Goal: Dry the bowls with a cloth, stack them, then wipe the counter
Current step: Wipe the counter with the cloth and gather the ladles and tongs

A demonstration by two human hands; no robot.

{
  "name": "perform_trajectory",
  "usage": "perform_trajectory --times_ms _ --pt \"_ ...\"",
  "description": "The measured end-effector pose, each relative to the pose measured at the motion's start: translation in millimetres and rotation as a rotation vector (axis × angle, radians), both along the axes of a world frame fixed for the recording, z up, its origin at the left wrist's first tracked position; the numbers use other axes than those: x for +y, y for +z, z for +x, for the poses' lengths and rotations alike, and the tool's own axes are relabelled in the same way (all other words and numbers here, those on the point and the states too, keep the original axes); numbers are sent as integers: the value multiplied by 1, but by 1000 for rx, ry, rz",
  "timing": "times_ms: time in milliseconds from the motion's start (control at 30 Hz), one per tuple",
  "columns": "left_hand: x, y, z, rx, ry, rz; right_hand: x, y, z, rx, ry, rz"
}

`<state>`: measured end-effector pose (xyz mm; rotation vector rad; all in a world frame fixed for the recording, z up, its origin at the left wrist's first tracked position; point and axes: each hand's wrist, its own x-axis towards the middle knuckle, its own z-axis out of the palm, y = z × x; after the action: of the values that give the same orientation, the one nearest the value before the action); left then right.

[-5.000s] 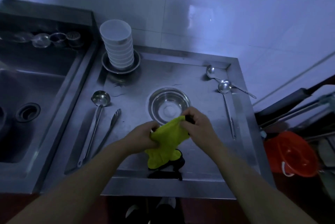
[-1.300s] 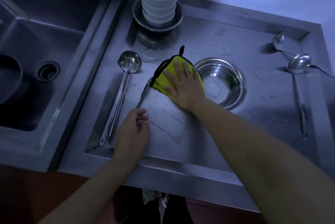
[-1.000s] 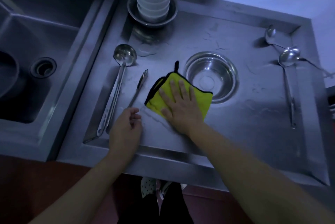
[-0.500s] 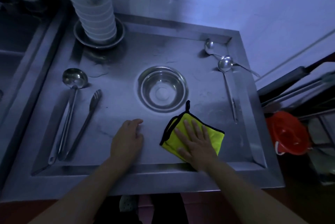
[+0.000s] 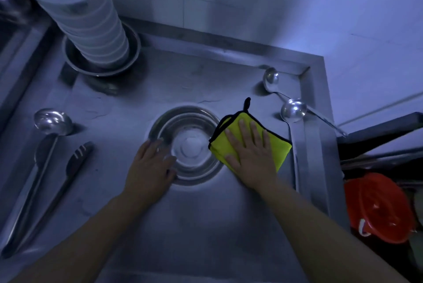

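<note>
On one counter [image 5: 206,225], right hand [image 5: 251,154] presses one cloth [image 5: 278,147] flat-fingered; left hand [image 5: 150,168] rests open.

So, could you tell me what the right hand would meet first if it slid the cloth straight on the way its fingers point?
Probably nothing nearby: the right hand, flat on the yellow cloth, points up the counter, passing left of both ladles; the raised back rim comes first.

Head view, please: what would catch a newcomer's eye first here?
The yellow cloth stands out, pressed flat on the steel counter by the right hand, just right of the metal bowl. The left hand rests on that bowl's left rim. A tall stack of white bowls stands far left.
</note>
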<state>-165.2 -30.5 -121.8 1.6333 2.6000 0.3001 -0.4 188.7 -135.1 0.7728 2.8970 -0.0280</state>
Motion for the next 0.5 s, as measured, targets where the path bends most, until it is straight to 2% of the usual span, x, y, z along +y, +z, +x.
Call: perform_trajectory --times_ms 100,233,500 --pt "0 -5 -7 11 -44 -54 29 -4 -30 3 27 -6" --pt "0 -5 -7 -43 2 -59 52 -6 -78 2 89 3" --pt "1 -10 -12 -112 42 -53 33 -7 -173 -2 271 0"
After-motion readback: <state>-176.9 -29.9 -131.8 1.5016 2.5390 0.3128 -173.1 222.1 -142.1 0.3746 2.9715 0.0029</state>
